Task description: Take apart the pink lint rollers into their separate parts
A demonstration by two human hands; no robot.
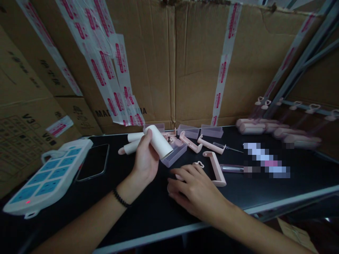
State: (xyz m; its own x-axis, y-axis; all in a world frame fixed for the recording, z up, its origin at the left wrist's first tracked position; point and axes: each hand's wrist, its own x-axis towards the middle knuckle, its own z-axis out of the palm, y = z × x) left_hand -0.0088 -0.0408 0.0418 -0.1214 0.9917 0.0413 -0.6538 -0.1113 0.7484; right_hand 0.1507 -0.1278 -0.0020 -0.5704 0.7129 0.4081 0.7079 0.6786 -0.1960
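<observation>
Gripping white roll in left hand; cannot tell grip of right hand; leaving room on black counter toward near edge.

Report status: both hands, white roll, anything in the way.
Left hand gripping white roll, tilted. Right hand over black tabletop near pink bracket, grip unclear. Purple tray partly hidden behind roll, might crowd it.

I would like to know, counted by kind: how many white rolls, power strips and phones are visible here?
White rolls: 3, one in the left hand
Power strips: 1
Phones: 1
Total: 5
</observation>
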